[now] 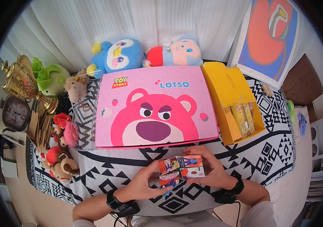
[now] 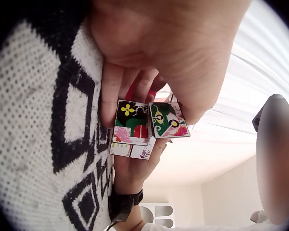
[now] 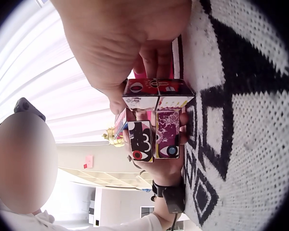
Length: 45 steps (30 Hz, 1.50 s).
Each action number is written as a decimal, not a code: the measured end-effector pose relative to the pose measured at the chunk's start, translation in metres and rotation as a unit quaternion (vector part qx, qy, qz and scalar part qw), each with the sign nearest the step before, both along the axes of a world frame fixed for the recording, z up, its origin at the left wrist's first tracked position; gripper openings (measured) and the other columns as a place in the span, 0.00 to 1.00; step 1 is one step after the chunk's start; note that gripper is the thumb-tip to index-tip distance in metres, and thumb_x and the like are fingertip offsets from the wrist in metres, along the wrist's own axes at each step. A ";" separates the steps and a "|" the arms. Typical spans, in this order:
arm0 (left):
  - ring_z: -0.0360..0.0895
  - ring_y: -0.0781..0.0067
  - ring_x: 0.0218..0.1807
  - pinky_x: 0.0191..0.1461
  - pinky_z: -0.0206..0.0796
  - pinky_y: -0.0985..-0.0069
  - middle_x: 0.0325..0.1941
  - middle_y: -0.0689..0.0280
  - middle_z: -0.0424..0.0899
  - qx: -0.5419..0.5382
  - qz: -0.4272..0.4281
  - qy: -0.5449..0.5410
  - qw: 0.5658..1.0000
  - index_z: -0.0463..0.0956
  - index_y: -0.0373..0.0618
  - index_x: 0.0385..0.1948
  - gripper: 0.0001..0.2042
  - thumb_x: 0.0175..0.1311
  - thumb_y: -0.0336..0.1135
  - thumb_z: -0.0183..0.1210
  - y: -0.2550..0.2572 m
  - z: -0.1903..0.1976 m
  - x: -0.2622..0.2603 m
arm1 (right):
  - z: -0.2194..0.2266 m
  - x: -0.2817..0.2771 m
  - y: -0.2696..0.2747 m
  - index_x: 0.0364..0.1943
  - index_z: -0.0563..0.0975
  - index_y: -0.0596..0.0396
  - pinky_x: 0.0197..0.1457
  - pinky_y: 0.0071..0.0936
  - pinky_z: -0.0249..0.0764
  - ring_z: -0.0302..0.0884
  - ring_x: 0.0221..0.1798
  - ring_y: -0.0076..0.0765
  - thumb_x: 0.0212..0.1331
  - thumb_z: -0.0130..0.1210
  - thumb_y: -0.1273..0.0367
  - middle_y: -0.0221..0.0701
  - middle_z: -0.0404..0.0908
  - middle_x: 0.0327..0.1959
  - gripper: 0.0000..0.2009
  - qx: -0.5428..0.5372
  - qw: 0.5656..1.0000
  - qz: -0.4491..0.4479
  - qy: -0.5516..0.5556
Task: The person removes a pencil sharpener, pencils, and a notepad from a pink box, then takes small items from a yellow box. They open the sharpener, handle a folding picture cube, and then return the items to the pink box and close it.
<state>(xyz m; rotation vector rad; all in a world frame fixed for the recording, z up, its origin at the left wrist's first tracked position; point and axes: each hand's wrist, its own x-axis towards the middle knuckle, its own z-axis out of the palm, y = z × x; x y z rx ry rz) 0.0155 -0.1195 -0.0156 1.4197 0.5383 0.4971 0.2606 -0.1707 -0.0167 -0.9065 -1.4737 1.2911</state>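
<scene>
A folding picture cube [image 1: 190,162] made of printed blocks is held between both hands in front of the pink box. My left hand [image 1: 143,184] grips its left blocks, thumb at the near side. The right hand [image 1: 213,170] holds the right blocks, fingers curled behind them. Gaps show between the blocks, so the cube stands partly unfolded. In the left wrist view, green, black and pink pictures cover the block faces [image 2: 131,122]. The right wrist view shows block faces [image 3: 167,134] with printed eyes and purple patches. Some fingers are hidden behind the blocks.
A pink Lotso box [image 1: 154,109] lies just beyond the hands. Right of it sits an open yellow box [image 1: 222,81] with smaller packages inside. Plush toys [image 1: 125,56] line the back; a gold trophy [image 1: 19,77], a clock [image 1: 16,112] and small dolls [image 1: 61,166] stand left. A patterned cloth [image 1: 241,162] covers the table.
</scene>
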 end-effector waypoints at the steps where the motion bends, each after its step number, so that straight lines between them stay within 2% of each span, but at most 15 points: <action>1: 0.78 0.74 0.53 0.51 0.76 0.76 0.54 0.61 0.77 0.008 -0.012 0.015 1.000 0.58 0.38 0.64 0.33 0.55 0.26 0.65 0.000 -0.001 -0.001 | -0.001 0.000 0.000 0.64 0.62 0.48 0.65 0.33 0.66 0.64 0.66 0.37 0.42 0.72 0.78 0.39 0.63 0.63 0.41 0.000 1.000 0.000 0.000; 8: 0.79 0.76 0.50 0.46 0.75 0.80 0.52 0.63 0.79 0.009 0.013 0.002 1.000 0.60 0.39 0.63 0.31 0.57 0.27 0.64 -0.002 -0.007 -0.002 | -0.001 -0.001 -0.001 0.66 0.58 0.47 0.66 0.37 0.66 0.62 0.67 0.39 0.45 0.70 0.78 0.40 0.60 0.65 0.42 0.001 0.999 0.030 0.018; 11: 0.77 0.77 0.52 0.45 0.74 0.80 0.53 0.63 0.78 -0.021 0.018 -0.002 1.000 0.57 0.40 0.64 0.32 0.58 0.28 0.63 -0.003 -0.007 -0.002 | 0.001 -0.001 -0.003 0.66 0.58 0.48 0.66 0.37 0.66 0.62 0.67 0.39 0.47 0.68 0.79 0.40 0.60 0.65 0.41 -0.026 0.998 0.039 0.039; 13: 0.74 0.76 0.56 0.50 0.73 0.80 0.55 0.61 0.77 -0.079 0.029 0.005 0.996 0.53 0.40 0.65 0.33 0.60 0.26 0.61 -0.003 -0.002 0.000 | 0.003 0.000 -0.004 0.66 0.57 0.49 0.66 0.37 0.66 0.62 0.67 0.39 0.47 0.67 0.79 0.40 0.60 0.65 0.41 -0.033 0.997 0.044 0.052; 15: 0.73 0.75 0.58 0.51 0.72 0.79 0.56 0.60 0.77 -0.082 0.035 -0.007 0.996 0.51 0.40 0.66 0.33 0.61 0.25 0.60 -0.003 -0.003 0.001 | 0.004 0.001 -0.003 0.68 0.56 0.54 0.60 0.31 0.71 0.70 0.61 0.34 0.52 0.64 0.78 0.37 0.60 0.63 0.39 -0.043 0.997 0.042 0.042; 18: 0.72 0.74 0.60 0.54 0.70 0.79 0.57 0.58 0.76 -0.087 0.039 -0.027 0.995 0.49 0.40 0.66 0.33 0.62 0.23 0.57 -0.003 -0.001 0.004 | 0.007 0.002 -0.004 0.69 0.55 0.54 0.54 0.29 0.74 0.74 0.54 0.31 0.52 0.64 0.78 0.35 0.62 0.62 0.40 -0.059 0.997 0.035 0.022; 23: 0.71 0.74 0.60 0.57 0.68 0.77 0.57 0.57 0.75 -0.064 0.023 -0.021 0.997 0.48 0.40 0.67 0.33 0.62 0.22 0.57 0.000 0.000 0.002 | 0.009 0.001 -0.005 0.69 0.56 0.52 0.48 0.25 0.76 0.76 0.50 0.27 0.53 0.63 0.80 0.35 0.63 0.61 0.39 -0.090 0.995 0.033 0.033; 26: 0.70 0.74 0.61 0.60 0.66 0.76 0.57 0.57 0.74 -0.118 0.016 -0.037 0.992 0.47 0.38 0.67 0.33 0.63 0.23 0.57 0.000 -0.003 0.001 | 0.008 0.000 -0.005 0.69 0.55 0.51 0.49 0.26 0.77 0.76 0.50 0.28 0.53 0.62 0.81 0.36 0.63 0.62 0.39 -0.114 0.991 0.041 0.058; 32: 0.68 0.70 0.62 0.62 0.63 0.71 0.60 0.54 0.71 -0.153 0.009 -0.067 0.986 0.43 0.37 0.68 0.35 0.68 0.37 0.56 0.000 -0.009 -0.002 | 0.006 -0.001 -0.005 0.69 0.53 0.51 0.49 0.29 0.79 0.76 0.51 0.31 0.54 0.61 0.82 0.37 0.62 0.63 0.39 -0.175 0.978 0.037 0.107; 34: 0.68 0.67 0.63 0.63 0.63 0.68 0.63 0.52 0.68 -0.150 0.012 -0.093 0.984 0.38 0.39 0.70 0.39 0.68 0.42 0.56 0.000 -0.009 -0.001 | 0.006 -0.001 -0.004 0.69 0.54 0.52 0.49 0.29 0.80 0.76 0.51 0.31 0.54 0.61 0.82 0.37 0.61 0.63 0.39 -0.197 0.973 0.036 0.116; 38: 0.67 0.64 0.64 0.63 0.64 0.65 0.65 0.50 0.64 -0.187 0.003 -0.115 0.976 0.30 0.44 0.71 0.46 0.64 0.39 0.61 0.000 -0.011 -0.002 | 0.005 -0.001 -0.003 0.69 0.54 0.53 0.47 0.28 0.81 0.76 0.50 0.31 0.54 0.62 0.81 0.35 0.60 0.64 0.39 -0.181 0.977 0.008 0.113; 40: 0.68 0.63 0.64 0.60 0.68 0.66 0.67 0.49 0.62 -0.076 -0.044 -0.064 0.994 0.25 0.49 0.71 0.53 0.58 0.33 0.66 0.002 -0.012 -0.003 | 0.005 -0.001 -0.003 0.68 0.55 0.53 0.46 0.28 0.81 0.76 0.50 0.31 0.54 0.62 0.81 0.34 0.59 0.65 0.38 -0.175 0.978 0.009 0.108; 41: 0.68 0.63 0.64 0.60 0.68 0.66 0.67 0.49 0.62 -0.076 -0.044 -0.064 0.994 0.25 0.49 0.71 0.53 0.58 0.33 0.66 0.003 -0.010 -0.002 | 0.005 -0.001 -0.002 0.68 0.55 0.53 0.45 0.27 0.81 0.76 0.49 0.31 0.54 0.62 0.81 0.34 0.59 0.65 0.38 -0.175 0.979 0.010 0.106; 43: 0.71 0.61 0.62 0.53 0.73 0.69 0.67 0.49 0.62 0.035 -0.055 -0.037 0.997 0.22 0.50 0.70 0.58 0.53 0.29 0.69 0.004 -0.007 0.000 | 0.007 0.000 -0.002 0.69 0.55 0.53 0.44 0.26 0.81 0.76 0.49 0.30 0.54 0.62 0.81 0.34 0.59 0.65 0.38 -0.174 0.979 0.011 0.104; 45: 0.73 0.61 0.60 0.49 0.75 0.72 0.67 0.49 0.62 0.014 -0.052 -0.035 0.998 0.22 0.50 0.70 0.57 0.53 0.28 0.69 0.002 -0.009 0.000 | 0.008 0.000 -0.002 0.69 0.55 0.52 0.43 0.25 0.81 0.76 0.48 0.30 0.54 0.62 0.80 0.34 0.59 0.64 0.38 -0.167 0.982 0.015 0.083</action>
